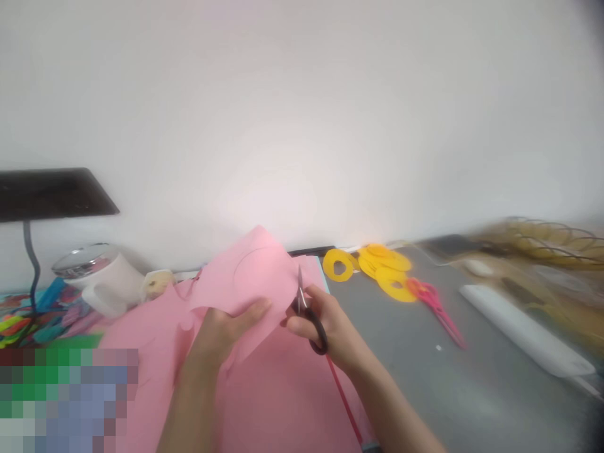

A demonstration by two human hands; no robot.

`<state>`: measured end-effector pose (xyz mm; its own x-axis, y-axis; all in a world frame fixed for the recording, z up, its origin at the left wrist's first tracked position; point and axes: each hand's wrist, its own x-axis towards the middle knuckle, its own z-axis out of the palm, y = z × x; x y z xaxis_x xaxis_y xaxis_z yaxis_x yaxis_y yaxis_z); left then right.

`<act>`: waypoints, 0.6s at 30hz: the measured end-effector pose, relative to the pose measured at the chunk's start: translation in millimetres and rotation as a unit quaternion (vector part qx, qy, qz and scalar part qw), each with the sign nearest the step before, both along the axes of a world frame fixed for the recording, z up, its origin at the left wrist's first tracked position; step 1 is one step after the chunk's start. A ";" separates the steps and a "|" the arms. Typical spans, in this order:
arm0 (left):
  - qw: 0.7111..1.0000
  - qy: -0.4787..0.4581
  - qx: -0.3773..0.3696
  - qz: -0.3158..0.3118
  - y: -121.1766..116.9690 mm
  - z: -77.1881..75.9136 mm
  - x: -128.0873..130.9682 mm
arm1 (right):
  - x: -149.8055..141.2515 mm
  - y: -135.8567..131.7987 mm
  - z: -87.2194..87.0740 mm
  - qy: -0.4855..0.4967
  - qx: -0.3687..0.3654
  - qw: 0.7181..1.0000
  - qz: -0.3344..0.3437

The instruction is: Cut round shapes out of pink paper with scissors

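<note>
My left hand (226,330) is closed on a sheet of pink paper (257,274), thumb on top and the other fingers hidden beneath. A curved outline shows faintly on the raised sheet. In my right hand (325,321) is a pair of black-handled scissors (316,330), with the blades pointing up beside the sheet's right edge. Whether the blades touch the paper I cannot tell. More pink paper (283,402) lies under both hands, and a cut, curling piece of pink paper (155,340) spreads to the left.
Several yellow paper rings (337,265) lie at the back right, near pink scissors (441,314). Farther right is a white power strip (523,330) on the grey table (401,390). A white mug (113,283) stands at the left, below a dark flat panel (51,194).
</note>
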<state>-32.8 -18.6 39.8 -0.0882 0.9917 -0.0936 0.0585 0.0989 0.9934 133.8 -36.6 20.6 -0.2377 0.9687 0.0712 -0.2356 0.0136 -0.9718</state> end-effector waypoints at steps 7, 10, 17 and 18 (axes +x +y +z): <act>0.998 -0.001 0.043 -0.035 2.7 -1.4 -3.3 | 0.1 -1.0 -0.7 -0.011 -0.003 1.000 -0.002; 0.998 0.006 0.053 -0.037 3.6 -3.2 -5.1 | 0.3 -1.8 0.8 -0.028 -0.011 0.999 -0.012; 0.999 0.005 0.037 -0.032 3.3 -3.8 -6.6 | 2.1 -1.7 0.6 -0.059 -0.021 0.998 -0.025; 0.999 0.003 0.035 -0.035 3.1 -3.3 -6.7 | 2.4 -1.6 -0.1 -0.061 -0.023 0.998 -0.025</act>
<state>-39.5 -15.5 36.6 -0.0182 0.9996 -0.0231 0.0679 0.0243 0.9974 136.2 -38.1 20.5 -0.1927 0.9813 0.0006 -0.1162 -0.0222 -0.9930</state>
